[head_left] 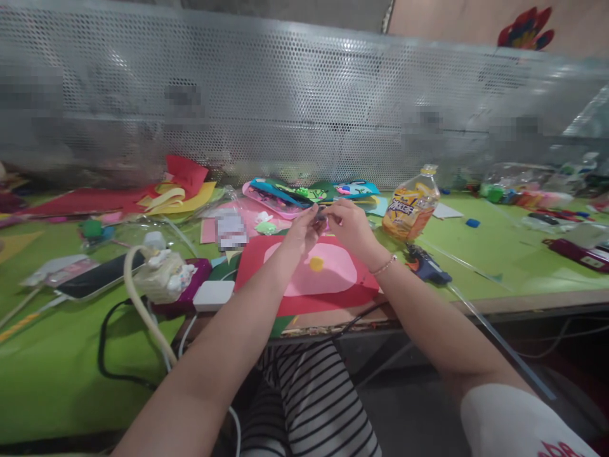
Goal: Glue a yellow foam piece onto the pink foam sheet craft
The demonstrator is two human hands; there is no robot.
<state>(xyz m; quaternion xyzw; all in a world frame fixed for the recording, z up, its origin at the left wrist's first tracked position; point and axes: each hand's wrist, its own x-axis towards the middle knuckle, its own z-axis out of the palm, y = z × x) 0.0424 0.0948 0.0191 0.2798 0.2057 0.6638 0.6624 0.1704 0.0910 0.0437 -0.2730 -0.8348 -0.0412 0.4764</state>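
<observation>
My left hand [306, 230] and my right hand [351, 223] meet over the far part of a red sheet [252, 270]. Between their fingertips is a small dark greyish piece [321, 214], too small to name. The left fingers are closed around it; the right fingertips pinch at its right side. Below the hands, a pink rounded shape [333, 273] lies on the red sheet, with a yellow spot [316, 263] on it. Just beyond the hands is a pile of blue and green craft pieces [309, 190].
An orange drink bottle [412, 206] stands to the right, with a dark blue glue gun [427, 265] nearer me. Left are a power strip [190, 285], a white adapter [214, 295], a phone [99, 277] and looping cables. A perforated metal screen [285, 95] borders the table's back.
</observation>
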